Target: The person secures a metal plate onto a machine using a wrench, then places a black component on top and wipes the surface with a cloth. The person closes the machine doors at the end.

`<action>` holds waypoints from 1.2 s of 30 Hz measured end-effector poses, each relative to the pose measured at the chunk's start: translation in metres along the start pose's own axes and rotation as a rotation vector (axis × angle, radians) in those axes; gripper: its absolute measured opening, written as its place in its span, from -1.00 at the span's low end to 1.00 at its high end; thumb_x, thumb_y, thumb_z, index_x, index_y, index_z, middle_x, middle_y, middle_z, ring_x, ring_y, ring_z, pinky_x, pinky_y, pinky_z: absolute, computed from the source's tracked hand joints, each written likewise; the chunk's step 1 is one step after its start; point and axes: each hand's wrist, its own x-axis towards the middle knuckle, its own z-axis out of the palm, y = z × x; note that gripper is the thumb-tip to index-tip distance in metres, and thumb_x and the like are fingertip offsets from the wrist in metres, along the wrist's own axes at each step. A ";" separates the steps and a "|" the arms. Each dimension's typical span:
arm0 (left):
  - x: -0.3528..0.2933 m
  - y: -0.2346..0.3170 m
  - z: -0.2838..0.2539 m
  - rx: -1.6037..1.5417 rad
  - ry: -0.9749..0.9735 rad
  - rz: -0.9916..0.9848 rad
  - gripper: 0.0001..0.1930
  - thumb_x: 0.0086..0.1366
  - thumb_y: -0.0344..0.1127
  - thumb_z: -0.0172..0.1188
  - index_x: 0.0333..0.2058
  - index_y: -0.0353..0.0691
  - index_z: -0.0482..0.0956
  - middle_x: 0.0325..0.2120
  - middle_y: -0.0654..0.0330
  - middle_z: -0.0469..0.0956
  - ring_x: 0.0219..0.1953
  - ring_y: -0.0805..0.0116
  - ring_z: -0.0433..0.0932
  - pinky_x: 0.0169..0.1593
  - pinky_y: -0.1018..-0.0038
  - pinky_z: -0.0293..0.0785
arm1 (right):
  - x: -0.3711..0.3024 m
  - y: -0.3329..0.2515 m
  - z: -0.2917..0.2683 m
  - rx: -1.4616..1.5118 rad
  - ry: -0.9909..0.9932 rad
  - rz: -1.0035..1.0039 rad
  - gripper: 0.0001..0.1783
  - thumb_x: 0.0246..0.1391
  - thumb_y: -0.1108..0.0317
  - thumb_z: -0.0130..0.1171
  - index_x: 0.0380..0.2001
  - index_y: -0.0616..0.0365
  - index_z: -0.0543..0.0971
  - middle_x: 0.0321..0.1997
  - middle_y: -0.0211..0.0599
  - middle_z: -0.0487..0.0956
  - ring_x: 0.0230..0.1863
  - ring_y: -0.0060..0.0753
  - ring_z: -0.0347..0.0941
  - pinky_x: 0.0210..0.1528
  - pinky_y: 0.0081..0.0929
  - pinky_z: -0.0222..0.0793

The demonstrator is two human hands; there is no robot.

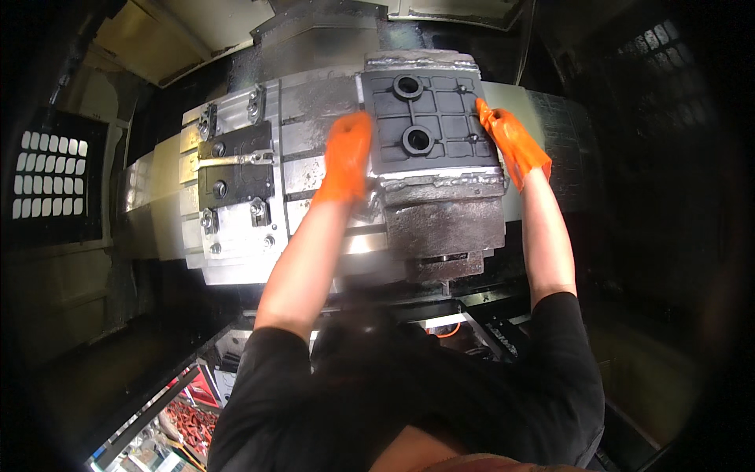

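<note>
A dark grey ribbed metal plate [432, 149] with two round raised bosses lies flat on a raised metal fixture block [444, 224]. My left hand [346, 153], in an orange rubber glove and slightly blurred, is closed at the plate's left edge; its fingertips are hidden. At the opposite edge my right hand [511, 138], gloved the same way, grips the rim with its fingers bent. To the left, a second dark plate [250, 182] is on the slotted machine table [303, 130], and a wrench [236, 160] lies across it.
Several bolted clamps [259, 211] surround the second plate. Dark machine walls enclose the table, with a grille window [51, 175] at the left. Below, near my body, are an orange cable [448, 332] and a heap of reddish parts [191, 423].
</note>
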 end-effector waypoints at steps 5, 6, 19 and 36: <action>-0.074 0.006 -0.016 0.310 -0.342 0.592 -0.83 0.38 -0.34 0.18 -0.16 -0.24 0.69 -0.27 -0.06 0.68 -0.18 0.00 0.64 -0.09 0.25 0.54 | 0.046 -0.017 -0.022 0.226 0.309 -0.419 -0.60 0.27 0.16 0.16 0.02 0.22 0.65 -0.03 0.07 0.69 0.08 -0.04 0.63 0.13 -0.31 0.47; -0.091 0.007 -0.013 0.348 -0.485 0.641 -0.90 0.33 -0.36 0.20 -0.32 -0.24 0.65 -0.45 -0.02 0.62 -0.35 -0.13 0.58 -0.23 0.09 0.49 | 0.049 -0.033 -0.022 0.272 0.248 -0.505 -0.63 0.29 0.25 0.14 0.06 0.21 0.63 0.01 0.01 0.69 0.10 -0.14 0.63 0.13 -0.37 0.47; -0.120 -0.042 0.019 0.546 -0.522 0.863 -0.85 0.13 -0.34 0.34 -0.57 -0.11 0.57 -0.63 0.08 0.53 -0.58 -0.02 0.53 -0.52 0.12 0.39 | 0.115 -0.012 0.017 0.222 -0.156 -0.661 -0.70 0.24 0.56 0.04 -0.02 0.31 0.65 -0.26 -0.32 0.66 -0.26 -0.57 0.53 -0.21 -0.65 0.44; -0.120 -0.046 0.011 0.659 -0.556 0.798 -0.83 0.12 -0.33 0.30 -0.60 -0.09 0.51 -0.64 0.15 0.52 -0.51 0.01 0.56 -0.43 0.05 0.40 | 0.009 -0.052 -0.040 0.169 -0.056 -0.653 -0.72 0.29 0.39 0.11 -0.03 0.28 0.65 -0.23 -0.24 0.70 -0.24 -0.51 0.58 -0.15 -0.56 0.49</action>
